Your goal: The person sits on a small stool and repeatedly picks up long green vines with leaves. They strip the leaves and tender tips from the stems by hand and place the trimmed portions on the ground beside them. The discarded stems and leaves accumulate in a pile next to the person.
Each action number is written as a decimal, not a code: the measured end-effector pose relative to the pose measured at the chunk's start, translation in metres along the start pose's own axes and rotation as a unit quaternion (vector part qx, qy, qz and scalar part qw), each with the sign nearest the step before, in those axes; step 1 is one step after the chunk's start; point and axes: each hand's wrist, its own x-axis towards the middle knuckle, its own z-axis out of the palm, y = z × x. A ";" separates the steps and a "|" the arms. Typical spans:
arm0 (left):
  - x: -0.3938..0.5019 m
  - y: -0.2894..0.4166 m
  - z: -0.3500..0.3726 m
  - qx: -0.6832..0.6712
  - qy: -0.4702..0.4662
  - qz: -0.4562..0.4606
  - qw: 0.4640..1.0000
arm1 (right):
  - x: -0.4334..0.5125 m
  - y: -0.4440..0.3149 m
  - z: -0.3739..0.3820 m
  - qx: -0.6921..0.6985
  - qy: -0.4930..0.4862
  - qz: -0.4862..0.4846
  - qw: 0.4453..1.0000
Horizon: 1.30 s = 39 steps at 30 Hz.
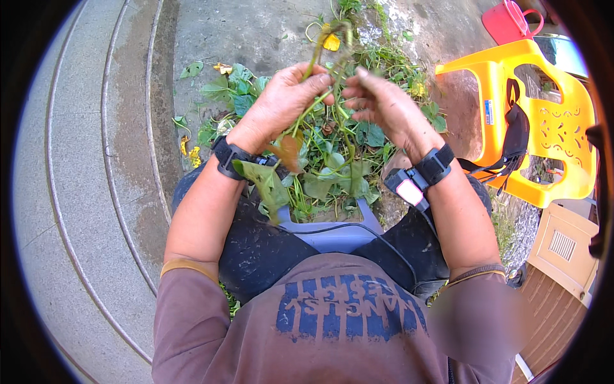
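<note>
My left hand (292, 98) grips a leafy green vine (312, 103) between thumb and fingers. The vine's top bends over in a loop above the hand, and its stems and wilted leaves (266, 187) dangle over my left wrist and lap. Close to the hanging stems, my right hand (383, 103) has its fingers apart and slightly blurred, with nothing seen in it. Below both hands, a loose pile of cut vines and leaves (331, 168) covers the ground between my knees.
A blue-grey plastic stool (331, 240) is between my legs, with a black cable (357, 225) across it. On the right stands a yellow plastic chair (503, 62) with a black strap pouch (515, 127); a pink bucket (506, 24) is behind it. Stone steps (81, 144) run along the left.
</note>
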 end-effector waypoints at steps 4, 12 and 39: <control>0.009 -0.007 -0.017 -0.051 0.032 -0.037 0.997 | -0.006 0.010 0.009 -0.064 -0.158 0.006 0.985; 0.027 -0.019 -0.051 0.282 0.181 0.144 0.931 | -0.011 0.006 0.011 -0.089 -0.098 0.014 0.991; 0.000 -0.001 -0.005 0.112 -0.025 -0.027 0.993 | -0.011 0.001 0.007 -0.089 -0.024 -0.041 0.995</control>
